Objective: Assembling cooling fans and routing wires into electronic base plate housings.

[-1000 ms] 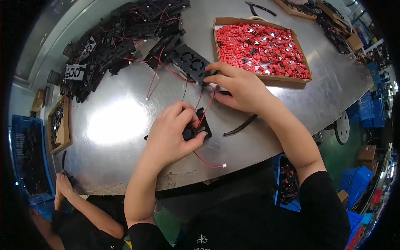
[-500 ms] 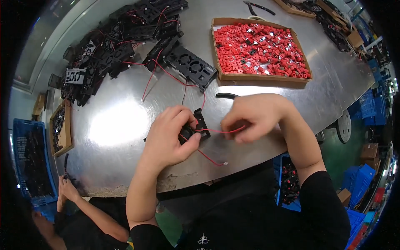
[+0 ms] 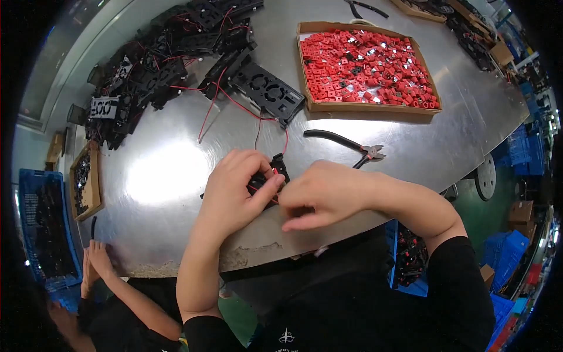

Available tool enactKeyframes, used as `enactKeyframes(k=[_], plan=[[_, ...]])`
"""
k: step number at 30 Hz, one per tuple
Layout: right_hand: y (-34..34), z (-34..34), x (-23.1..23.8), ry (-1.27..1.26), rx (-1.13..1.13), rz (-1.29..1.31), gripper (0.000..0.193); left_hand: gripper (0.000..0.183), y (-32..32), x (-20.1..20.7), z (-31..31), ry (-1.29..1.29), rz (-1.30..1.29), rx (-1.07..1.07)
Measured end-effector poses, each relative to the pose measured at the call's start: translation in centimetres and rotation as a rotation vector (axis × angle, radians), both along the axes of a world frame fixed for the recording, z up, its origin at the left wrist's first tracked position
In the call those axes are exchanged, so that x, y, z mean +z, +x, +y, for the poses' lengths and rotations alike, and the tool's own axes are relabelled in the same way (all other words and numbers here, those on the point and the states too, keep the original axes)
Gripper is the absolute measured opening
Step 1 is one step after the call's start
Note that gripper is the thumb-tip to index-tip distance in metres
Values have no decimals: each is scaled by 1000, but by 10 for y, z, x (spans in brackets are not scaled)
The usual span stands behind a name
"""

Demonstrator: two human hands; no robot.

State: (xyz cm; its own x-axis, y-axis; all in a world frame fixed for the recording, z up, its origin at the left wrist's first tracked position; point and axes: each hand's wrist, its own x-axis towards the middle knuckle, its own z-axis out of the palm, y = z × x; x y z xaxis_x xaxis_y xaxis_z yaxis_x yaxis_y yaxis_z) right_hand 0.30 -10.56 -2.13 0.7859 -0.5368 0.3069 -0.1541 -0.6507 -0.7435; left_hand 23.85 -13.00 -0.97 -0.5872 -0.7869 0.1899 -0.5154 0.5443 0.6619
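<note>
My left hand (image 3: 234,188) grips a small black plastic housing (image 3: 280,166) near the table's front edge. A bit of red shows on the housing beside my left fingertips. Right up against it is my right hand (image 3: 325,193), its fingers curled in. Those fingertips are turned toward the housing and hidden, so what they pinch does not show. Just beyond my right hand lie cutting pliers (image 3: 370,152) with black handles. Farther back, a black fan-grille housing (image 3: 270,91) with red and black wires lies on the table.
A cardboard tray (image 3: 375,111) of small red parts stands at the back right. Black housings (image 3: 158,82) with wires pile up at the back left. Another person's hands (image 3: 97,261) are at the left table edge. A blue crate (image 3: 419,287) sits below the table's right front.
My right hand has moved left to the housing, uncovering the pliers. The red wire that stretched between my hands is now mostly hidden. My left hand has hardly moved.
</note>
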Motion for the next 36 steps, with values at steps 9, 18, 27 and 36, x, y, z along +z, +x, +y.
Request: enactKeyframes(k=[9,18,27,36], plan=[[-65,-34,34,-65,-335,246,51,27,4,5,-1,-7,-48,-72],[-53,-27,22,-164,-422,453,97,34,4,4,1,35,-37,-14],[-21,-37,27,793,-485,-942,41,30,1,-7,0,-79,-2,76],[4,-10,41,187,-84,-777,57,38,-5,-10,2,-116,-175,140]])
